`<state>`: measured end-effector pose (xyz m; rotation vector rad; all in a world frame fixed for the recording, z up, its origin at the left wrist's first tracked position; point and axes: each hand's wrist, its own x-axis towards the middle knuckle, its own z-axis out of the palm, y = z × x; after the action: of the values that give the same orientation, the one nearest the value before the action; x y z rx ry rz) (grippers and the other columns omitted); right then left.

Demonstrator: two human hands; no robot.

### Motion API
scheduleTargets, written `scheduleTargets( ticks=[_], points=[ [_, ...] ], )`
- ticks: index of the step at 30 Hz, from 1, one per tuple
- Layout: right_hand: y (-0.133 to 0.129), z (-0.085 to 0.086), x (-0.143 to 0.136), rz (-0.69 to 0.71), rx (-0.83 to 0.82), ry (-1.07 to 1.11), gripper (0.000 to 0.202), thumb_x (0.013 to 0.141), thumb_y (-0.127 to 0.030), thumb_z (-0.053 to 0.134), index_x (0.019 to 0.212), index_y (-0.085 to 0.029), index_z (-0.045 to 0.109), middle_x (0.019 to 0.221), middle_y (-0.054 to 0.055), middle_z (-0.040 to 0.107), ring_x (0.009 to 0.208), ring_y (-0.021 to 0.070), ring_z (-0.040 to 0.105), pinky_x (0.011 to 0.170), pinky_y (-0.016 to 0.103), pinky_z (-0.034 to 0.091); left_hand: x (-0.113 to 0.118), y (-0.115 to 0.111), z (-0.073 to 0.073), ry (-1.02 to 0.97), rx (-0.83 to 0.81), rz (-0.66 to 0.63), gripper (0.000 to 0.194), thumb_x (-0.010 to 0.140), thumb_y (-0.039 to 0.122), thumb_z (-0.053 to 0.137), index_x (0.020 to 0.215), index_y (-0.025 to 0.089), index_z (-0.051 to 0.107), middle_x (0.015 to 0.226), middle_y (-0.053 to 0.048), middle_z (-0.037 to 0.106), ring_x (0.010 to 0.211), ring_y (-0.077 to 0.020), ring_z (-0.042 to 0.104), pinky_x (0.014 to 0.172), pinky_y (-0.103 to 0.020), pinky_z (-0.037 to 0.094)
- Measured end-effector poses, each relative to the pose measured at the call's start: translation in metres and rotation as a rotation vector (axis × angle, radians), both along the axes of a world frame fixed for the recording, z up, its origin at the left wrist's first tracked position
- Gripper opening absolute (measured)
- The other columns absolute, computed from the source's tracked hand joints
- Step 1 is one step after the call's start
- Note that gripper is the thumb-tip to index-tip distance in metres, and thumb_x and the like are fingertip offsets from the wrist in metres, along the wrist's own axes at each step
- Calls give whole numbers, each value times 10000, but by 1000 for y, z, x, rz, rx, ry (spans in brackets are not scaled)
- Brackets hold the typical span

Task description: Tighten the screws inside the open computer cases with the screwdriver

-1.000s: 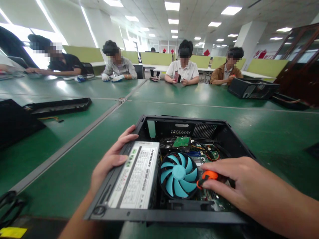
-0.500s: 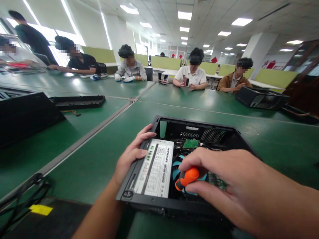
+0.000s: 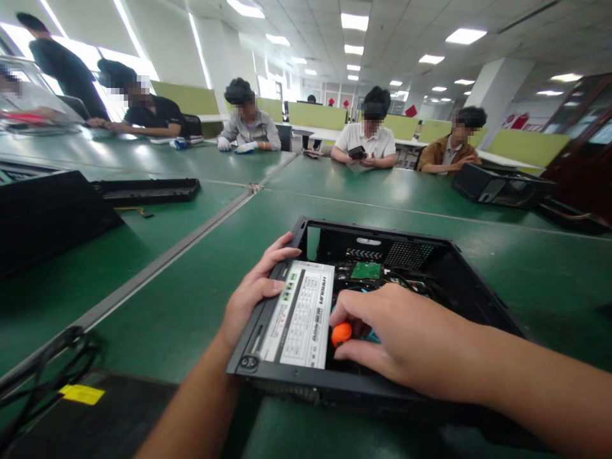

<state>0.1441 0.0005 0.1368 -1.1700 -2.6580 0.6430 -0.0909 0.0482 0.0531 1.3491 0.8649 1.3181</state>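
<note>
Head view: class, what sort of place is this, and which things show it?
Probably an open-plan office or workshop-style training room: there is a large green table, yellow-green partitions beyond it, and an opened computer case in the foreground.

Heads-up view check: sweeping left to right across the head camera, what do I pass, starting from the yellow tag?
Yellow tag → left hand → white-labelled power supply → right hand holding an orange handle → black computer case on the far side.
</note>
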Motion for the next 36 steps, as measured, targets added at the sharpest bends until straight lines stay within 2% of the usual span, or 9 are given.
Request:
scheduleTargets(
  ticks=[4,8,11,14,17,19,25,30,36],
  points=[
    [2,-8,-3,-38,96,46,256,770,-403,765,810,-199,616,752,0,697,662,171,621,561,257,395,1,-2,1,-8,-12,6,444,661,213,557,1080,229,701,1558,51,354,1394,-376,334,1153,-444,288],
    [-2,-5,4,-43,28,60,177,797,-367,748,850,-223,659,784,-20,716,709,164,644,610,259,448,1,-3,2,-12,-19,9,440,670,223,559,1088,224,698,1562,47,352,1388,-379,345,1153,-446,297],
    [-4,19,20,1,50,96,123,889,-299,652,996,-279,712,934,-38,747,813,151,677,711,260,500,1,-3,2,-7,-13,15,441,666,229,569,1087,225,702,1558,45,360,1385,-379,355,1154,-440,302],
    [2,50,36,-137,309,272,233,909,-349,628,1120,-298,715,1051,-44,749,881,160,700,745,255,532,1,-3,3,2,-11,15,445,658,231,574,1083,226,705,1552,43,367,1394,-372,345,1136,-426,335],
    [18,63,39,-255,519,313,272,898,-326,636,1146,-244,716,1051,-17,754,877,187,709,752,282,543,1,-3,3,-6,-20,13,448,654,231,579,1084,224,704,1555,40,361,1397,-371,342,1104,-417,379],
    [31,56,33,-246,550,249,289,903,-274,622,1171,-204,703,1050,0,755,873,187,707,767,289,536,0,-3,2,-20,-22,8,446,672,228,570,1098,223,698,1564,42,347,1391,-370,354,1104,-421,380],
    [61,18,12,-168,499,130,303,919,-221,580,1197,-163,686,1098,44,744,928,215,696,808,312,512,-1,-2,0,-5,7,1,448,672,228,567,1100,222,700,1561,38,358,1399,-381,337,1172,-459,282],
    [66,-1,5,-112,378,92,310,922,-199,561,1199,-130,682,1150,74,725,1004,224,682,892,313,499,-1,-2,1,-9,-8,5,449,654,243,585,1087,235,707,1561,42,352,1382,-391,355,1150,-471,311],
    [68,-19,0,-63,328,10,341,943,-193,525,1246,-99,649,1208,125,693,1095,269,641,970,392,470,-3,0,-1,11,7,-2,457,651,262,597,1094,231,706,1562,31,349,1381,-387,354,1153,-449,297]
  ],
)
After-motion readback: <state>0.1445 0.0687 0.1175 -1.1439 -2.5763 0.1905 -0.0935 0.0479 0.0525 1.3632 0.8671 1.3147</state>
